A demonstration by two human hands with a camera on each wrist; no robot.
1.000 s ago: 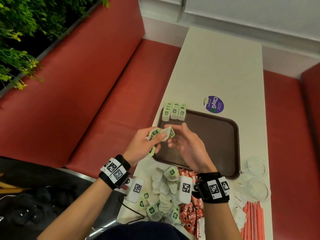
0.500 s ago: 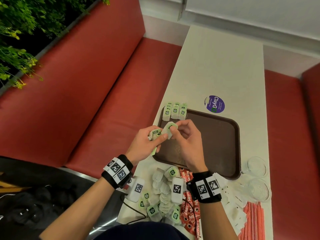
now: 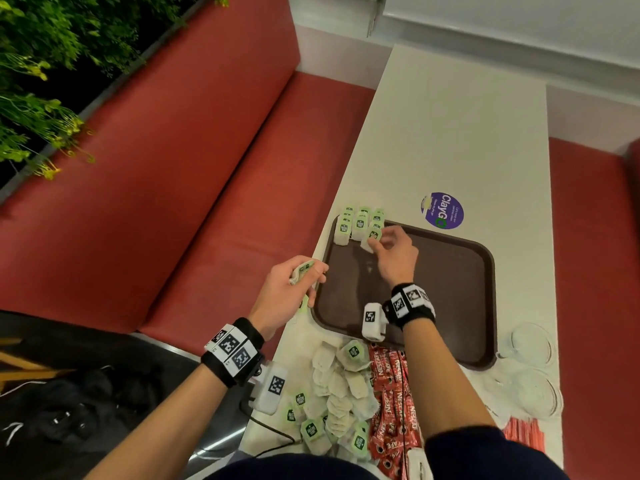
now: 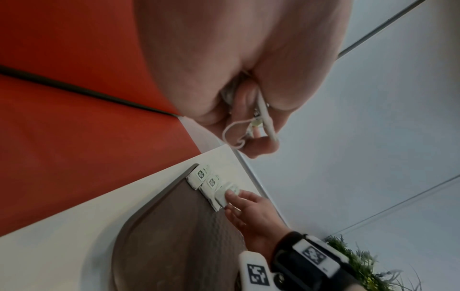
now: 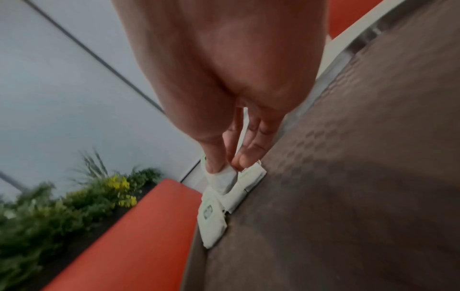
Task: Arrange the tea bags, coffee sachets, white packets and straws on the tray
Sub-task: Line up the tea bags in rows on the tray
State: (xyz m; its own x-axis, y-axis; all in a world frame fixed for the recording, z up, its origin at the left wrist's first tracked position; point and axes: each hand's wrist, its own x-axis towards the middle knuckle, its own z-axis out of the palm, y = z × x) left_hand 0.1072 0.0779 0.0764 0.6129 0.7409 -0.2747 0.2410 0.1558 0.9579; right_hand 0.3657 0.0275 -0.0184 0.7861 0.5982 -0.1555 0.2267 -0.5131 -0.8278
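Nearest you, on the white counter [image 3: 450,133]: loose pile of soft paper tea bags with green tags [image 3: 337,386], red coffee sachets [image 3: 391,393] beside; light, limp, strings likely to snag.

Left hand [image 3: 287,292]: curled round spare tea bags at the tray's near-left edge.

Right hand [image 3: 394,252]: pinches one tea bag [image 3: 371,238] by its body, at the stacked rows [image 3: 358,223] in the brown plastic tray [image 3: 450,289]'s far-left corner.

Obstacles: clear glass cups [image 3: 530,344] right of the tray.

Cafe booth: red bench seats [image 3: 194,174], table [image 3: 450,133] w/ tray [image 3: 450,306] (brown).
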